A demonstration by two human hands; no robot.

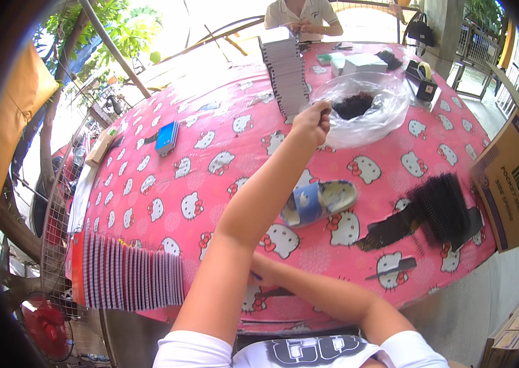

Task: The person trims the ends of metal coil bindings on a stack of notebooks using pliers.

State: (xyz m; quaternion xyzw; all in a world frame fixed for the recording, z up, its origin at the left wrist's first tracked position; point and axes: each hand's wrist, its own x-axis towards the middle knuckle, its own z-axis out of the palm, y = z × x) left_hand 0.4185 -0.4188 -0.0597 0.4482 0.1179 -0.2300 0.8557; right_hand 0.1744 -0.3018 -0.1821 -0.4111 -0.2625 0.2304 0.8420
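My left hand reaches far across the table, its fingers closed at the near-left edge of a clear plastic bag. Black coils lie inside the bag. What the fingers pinch, if anything, is too small to make out. My right hand is low over the near part of the table, mostly hidden behind my left forearm. A small blue bit shows beside it, and a dark flat strip lies close by. Between the arms and the bag rests a blue and white slide sandal.
Spiral-bound notebooks stand in a row at the near left and a tall stack at the back. Blue notebooks lie left. Black coils and a cardboard box are right. A tape dispenser and a person are at the far side.
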